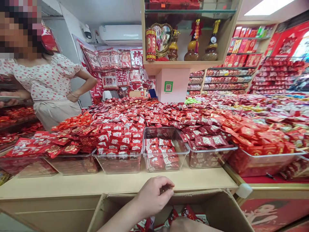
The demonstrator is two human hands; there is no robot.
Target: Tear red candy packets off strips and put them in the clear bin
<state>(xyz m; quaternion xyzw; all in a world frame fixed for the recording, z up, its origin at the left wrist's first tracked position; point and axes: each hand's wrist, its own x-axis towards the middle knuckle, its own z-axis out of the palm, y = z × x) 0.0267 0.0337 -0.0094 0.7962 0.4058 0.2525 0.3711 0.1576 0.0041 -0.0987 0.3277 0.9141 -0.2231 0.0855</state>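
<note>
My left hand is above the near-left part of an open cardboard box, its fingers curled in toward the thumb. No packet shows in it. My right hand is low inside the box, beside red packets with white print; its fingers are hidden and blurred. Beyond the box, a clear plastic bin on the counter holds red-and-white packets in two stacked columns, lower than the bin's rim. The bins on either side are heaped above their rims with red and dark red packets.
A beige counter ledge lies between the box and the row of bins. At left stands a person with a hand on the hip. A pillar with a QR code carries a display shelf. A white corner guard sits right of the box.
</note>
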